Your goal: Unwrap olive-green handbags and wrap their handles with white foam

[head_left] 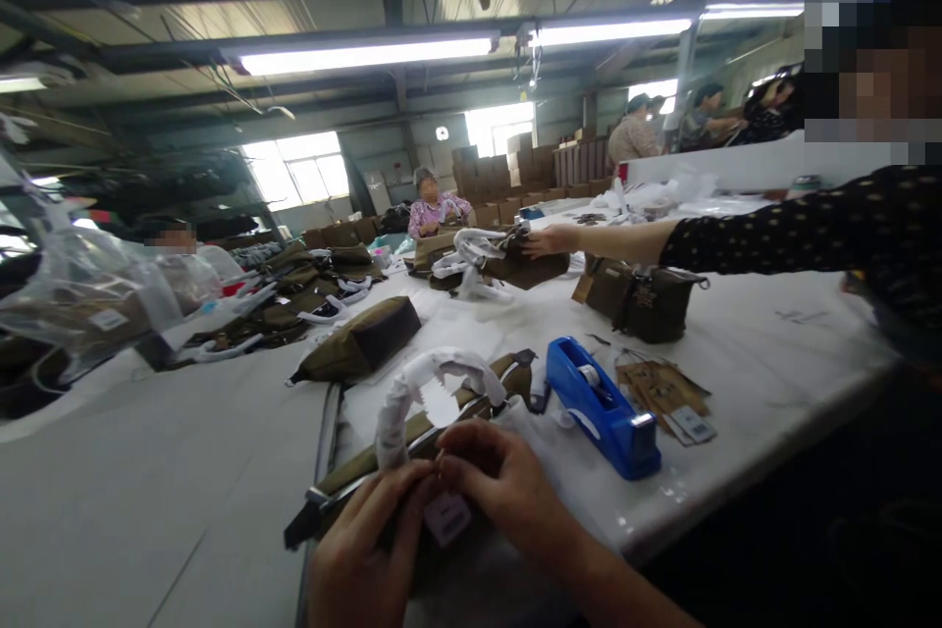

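Olive bag on the bench, both sides of the grip at its tag

Location: the olive bag (353, 471) lies directly before me on the bench (221, 471), left of the blue tape dispenser (603, 412). Its handle (395, 412) arches above it in white wrapping.

Grip: my left hand (372, 520) rests against the bag, fingers bent beside the white tag (447, 517). My right hand (507, 486) curls in from the other side, fingertips meeting the left's just above the tag. Whether either is clenched on something small there, I cannot tell.

Handling: I judge the bag light and soft-sided, likely to sag if pressed, and stiffer along its upper edge. The wrapping looks smooth and could slide or tear. For lifting, I would recommend the handle's base with a palm beneath the body; the tag calls for fingertips only.
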`<state>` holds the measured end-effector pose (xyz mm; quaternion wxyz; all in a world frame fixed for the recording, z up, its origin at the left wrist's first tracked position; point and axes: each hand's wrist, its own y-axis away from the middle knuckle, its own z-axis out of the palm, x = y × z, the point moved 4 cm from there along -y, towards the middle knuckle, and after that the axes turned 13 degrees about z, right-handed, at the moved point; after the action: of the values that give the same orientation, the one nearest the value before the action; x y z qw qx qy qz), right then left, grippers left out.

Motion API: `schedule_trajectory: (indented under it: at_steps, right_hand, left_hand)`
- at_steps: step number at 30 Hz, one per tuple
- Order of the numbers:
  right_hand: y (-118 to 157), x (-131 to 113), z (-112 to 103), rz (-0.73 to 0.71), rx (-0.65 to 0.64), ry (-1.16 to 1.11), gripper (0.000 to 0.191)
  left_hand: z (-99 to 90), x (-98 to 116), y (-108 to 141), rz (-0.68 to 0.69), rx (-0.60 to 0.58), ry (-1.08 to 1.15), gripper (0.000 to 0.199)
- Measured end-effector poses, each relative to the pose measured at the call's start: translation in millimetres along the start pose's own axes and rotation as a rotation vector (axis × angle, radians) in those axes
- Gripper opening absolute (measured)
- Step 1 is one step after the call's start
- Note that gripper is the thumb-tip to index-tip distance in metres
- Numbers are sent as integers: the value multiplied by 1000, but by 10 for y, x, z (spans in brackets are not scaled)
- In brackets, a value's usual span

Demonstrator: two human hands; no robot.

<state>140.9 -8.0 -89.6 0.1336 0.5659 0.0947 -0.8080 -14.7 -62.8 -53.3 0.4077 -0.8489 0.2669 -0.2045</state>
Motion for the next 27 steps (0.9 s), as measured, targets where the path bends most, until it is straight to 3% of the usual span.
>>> schedule_trajectory:
  at_steps: [5, 17, 23, 27]
  right_hand:
    - [26, 2, 33, -18, 85, 23, 24]
    - [78, 147, 136, -15, 142, 50, 24]
    - [107, 198, 127, -84, 229, 116, 19]
    - [108, 196, 164, -126, 218, 121, 17]
  left_hand:
    - [2, 32, 46, -42, 3, 72, 18]
    - [70, 62, 185, -530, 202, 232, 18]
    - [143, 16, 233, -662, 145, 348, 25]
    - [175, -26, 277, -767, 202, 467, 33]
